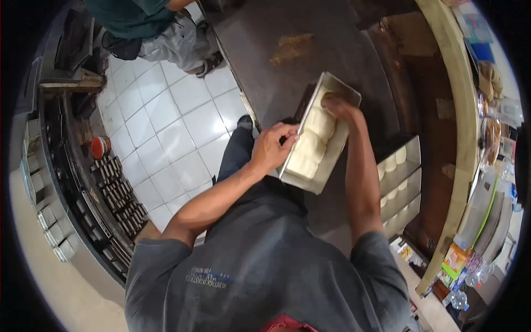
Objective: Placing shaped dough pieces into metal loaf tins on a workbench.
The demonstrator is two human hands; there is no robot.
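A long metal loaf pan (327, 169) lies tilted at the near edge of the dark table, with several pale dough pieces (319, 123) in a row along its inside. At the pan's left rim, my left hand (272, 146) is closed, thumb and fingers gripping the edge. My right hand (338, 106) reaches into the far end, its curled fingers down on the last dough piece. Its fingertips are partly hidden, so how firmly it grips the dough does not show.
More pans of dough (399, 180) stand to the right on the dark table (265, 83). A wooden ledge (467, 138) with bags and bottles borders it. Left are a tiled floor (166, 119), a rack of metal pans (116, 188) and a red tub (100, 148). Another person (149, 33) stands far left.
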